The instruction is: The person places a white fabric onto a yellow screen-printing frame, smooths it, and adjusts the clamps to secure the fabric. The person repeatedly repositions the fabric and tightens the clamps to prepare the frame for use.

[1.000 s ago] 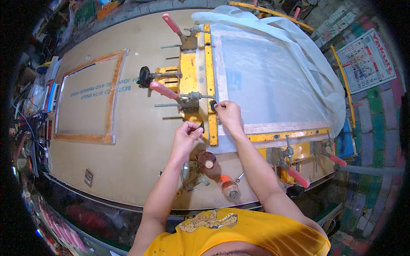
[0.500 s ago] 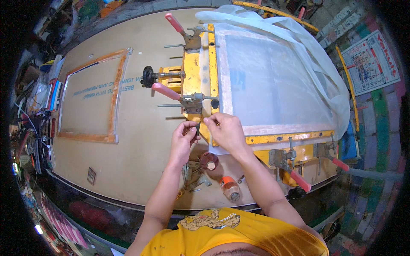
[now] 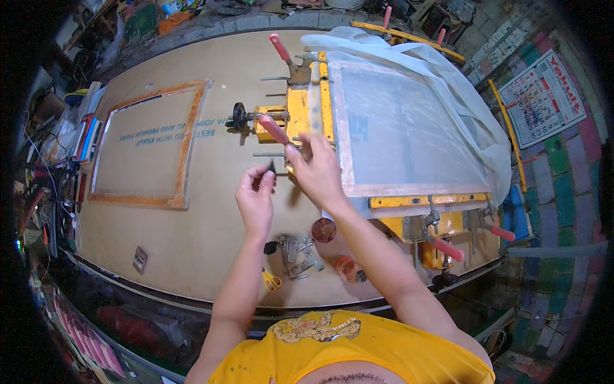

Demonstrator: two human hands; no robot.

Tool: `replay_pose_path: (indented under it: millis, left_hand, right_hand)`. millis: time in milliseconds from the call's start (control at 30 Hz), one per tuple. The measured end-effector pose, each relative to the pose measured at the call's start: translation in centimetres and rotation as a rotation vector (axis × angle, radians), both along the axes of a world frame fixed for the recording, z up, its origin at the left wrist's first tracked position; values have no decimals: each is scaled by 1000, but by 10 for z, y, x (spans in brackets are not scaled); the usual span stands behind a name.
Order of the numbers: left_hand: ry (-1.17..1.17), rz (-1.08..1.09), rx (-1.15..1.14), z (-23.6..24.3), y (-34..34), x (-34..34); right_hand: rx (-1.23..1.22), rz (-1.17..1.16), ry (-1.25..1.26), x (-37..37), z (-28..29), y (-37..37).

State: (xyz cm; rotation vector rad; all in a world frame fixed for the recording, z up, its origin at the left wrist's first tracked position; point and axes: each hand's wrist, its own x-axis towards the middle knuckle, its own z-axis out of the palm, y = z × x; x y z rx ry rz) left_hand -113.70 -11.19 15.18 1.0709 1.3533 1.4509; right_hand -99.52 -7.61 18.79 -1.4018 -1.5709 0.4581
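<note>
My left hand (image 3: 256,195) pinches a small black piece (image 3: 271,166) between thumb and fingertips, just left of the yellow frame's corner. My right hand (image 3: 316,169), slightly blurred, reaches over that corner. Its thumb and fingers are around the base of a toggle clamp with a red handle (image 3: 274,128) and hide most of the clamp's metal body. The clamp sits on a yellow metal bar (image 3: 296,105). Pale mesh (image 3: 409,121) is stretched over a wooden frame (image 3: 343,134) inside the yellow bars, and its loose edges bunch along the far and right sides.
Another wooden frame (image 3: 182,147) lies on the board to the left. Near the front are scissors (image 3: 272,281), a metal clamp (image 3: 297,256), a dark red round container (image 3: 323,230) and a bottle (image 3: 348,269). More red-handled clamps (image 3: 448,248) stick out at right front.
My right hand has moved from the frame's corner up to the toggle clamp, and its red handle stands at a steeper angle. My left hand has drawn slightly away with the black piece.
</note>
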Motion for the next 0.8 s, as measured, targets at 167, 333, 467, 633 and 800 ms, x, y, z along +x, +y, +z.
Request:
replay_pose_path:
  millis: [167, 333, 467, 633, 800]
  left_hand:
    - [-477, 78, -231, -49, 47, -28]
    - [-866, -23, -281, -101, 79, -42]
    - [-1008, -146, -247, -115, 93, -43]
    - [-1111, -282, -309, -117, 94, -43]
    - [-1072, -421, -193, -172, 91, -75]
  right_hand:
    - [17, 103, 207, -49, -10, 59]
    - [143, -13, 133, -80, -35, 73]
    - [149, 72, 60, -78, -40, 81]
    - [124, 180, -181, -84, -45, 91]
    - [56, 242, -138, -92, -40, 90]
